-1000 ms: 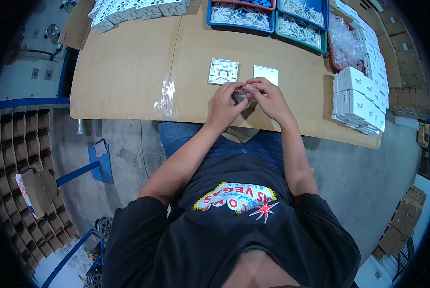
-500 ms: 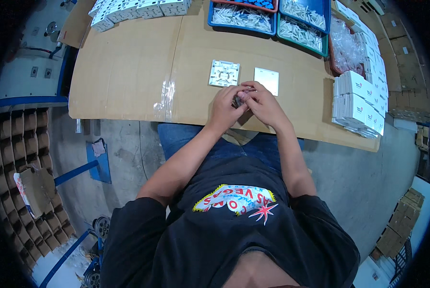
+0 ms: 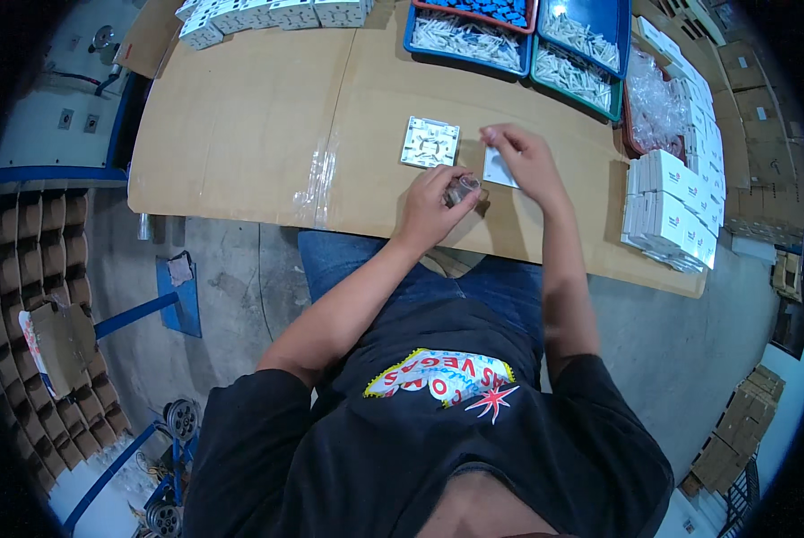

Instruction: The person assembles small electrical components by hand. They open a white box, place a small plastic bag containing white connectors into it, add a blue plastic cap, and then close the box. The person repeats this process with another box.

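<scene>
Head view: my left hand pinches a small clear part over the counter. My right hand, fingers closed, lifts the corner of a flat white plate just beside it. One ribbed white module lies just beyond my left hand. Three trays sit farther out. Risk, as I judge it: the light pinch could drop the part off the near edge.

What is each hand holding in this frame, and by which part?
The left hand pinches a small clear plastic piece between its fingertips; which part it grips cannot be told. The right hand lifts the flat white square plate by its upper left corner.
</scene>
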Tool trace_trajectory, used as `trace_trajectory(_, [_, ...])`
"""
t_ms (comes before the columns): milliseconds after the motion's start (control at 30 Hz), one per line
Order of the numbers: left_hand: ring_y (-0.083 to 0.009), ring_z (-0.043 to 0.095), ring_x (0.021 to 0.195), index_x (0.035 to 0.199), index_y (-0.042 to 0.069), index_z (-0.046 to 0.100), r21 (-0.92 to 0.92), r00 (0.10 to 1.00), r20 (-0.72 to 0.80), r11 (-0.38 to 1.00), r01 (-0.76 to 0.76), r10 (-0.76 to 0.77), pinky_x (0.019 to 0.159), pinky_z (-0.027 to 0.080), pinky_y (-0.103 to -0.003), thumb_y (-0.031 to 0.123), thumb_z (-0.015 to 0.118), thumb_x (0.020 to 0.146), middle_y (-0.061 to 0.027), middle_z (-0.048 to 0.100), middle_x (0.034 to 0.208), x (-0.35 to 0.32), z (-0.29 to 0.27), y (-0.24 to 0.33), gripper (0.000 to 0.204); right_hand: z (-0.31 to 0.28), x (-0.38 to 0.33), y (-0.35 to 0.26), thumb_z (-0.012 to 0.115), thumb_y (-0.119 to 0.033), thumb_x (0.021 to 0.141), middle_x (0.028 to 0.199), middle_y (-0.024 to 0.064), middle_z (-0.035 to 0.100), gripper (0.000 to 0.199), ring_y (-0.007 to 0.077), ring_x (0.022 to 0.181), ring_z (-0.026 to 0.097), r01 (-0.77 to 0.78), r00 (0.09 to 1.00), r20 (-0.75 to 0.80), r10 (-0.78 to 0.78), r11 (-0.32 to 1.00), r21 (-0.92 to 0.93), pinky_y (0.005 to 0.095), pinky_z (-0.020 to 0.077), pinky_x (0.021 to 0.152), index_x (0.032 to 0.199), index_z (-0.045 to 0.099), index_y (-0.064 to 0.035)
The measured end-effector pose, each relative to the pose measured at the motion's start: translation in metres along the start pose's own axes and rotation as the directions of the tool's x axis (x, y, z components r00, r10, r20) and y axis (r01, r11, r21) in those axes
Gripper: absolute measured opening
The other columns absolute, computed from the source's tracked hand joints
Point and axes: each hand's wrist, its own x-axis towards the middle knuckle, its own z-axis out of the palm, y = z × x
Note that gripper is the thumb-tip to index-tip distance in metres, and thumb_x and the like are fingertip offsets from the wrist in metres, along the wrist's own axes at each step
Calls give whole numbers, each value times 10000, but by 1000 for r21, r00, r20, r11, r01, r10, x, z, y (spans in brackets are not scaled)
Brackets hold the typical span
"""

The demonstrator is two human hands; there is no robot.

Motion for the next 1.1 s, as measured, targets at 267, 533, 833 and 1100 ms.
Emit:
trace_trajectory(267, [-234,686,826,1067,26,709,50,1000,-5,999,-14,15,750,550,-345,168,815,838,-108,696,927,1,2,0,290,-26,130,22,663,-191,971,963,139,765,217,267,884,730,116,969,-172,-179,939,-324,376,553,783,1122,747,-60])
trace_trajectory(533, [-286,677,872,1066,80,703,81,1000,-11,996,-24,25,777,534,-400,249,814,829,-83,692,934,2,0,4,311,-4,216,30,635,-189,906,1062,134,757,246,355,1008,715,83,946,-141,-291,639,-764,483,567,851,1113,768,-196])
trace_trajectory(833, [-281,672,850,1061,86,706,133,1000,-3,991,-23,23,771,532,-396,265,814,834,-73,689,927,3,-3,10,310,-8,238,26,634,-158,870,1057,148,750,250,343,1023,713,146,981,46,-189,557,-818,481,565,854,1086,759,-161])
trace_trajectory(1100, [-279,672,846,1073,80,706,111,1000,1,994,-14,14,771,536,-392,253,813,831,-72,690,935,4,0,10,316,-31,231,44,633,-189,931,1061,161,733,206,373,1030,680,292,893,-42,-448,649,-703,464,552,876,1091,746,-123])
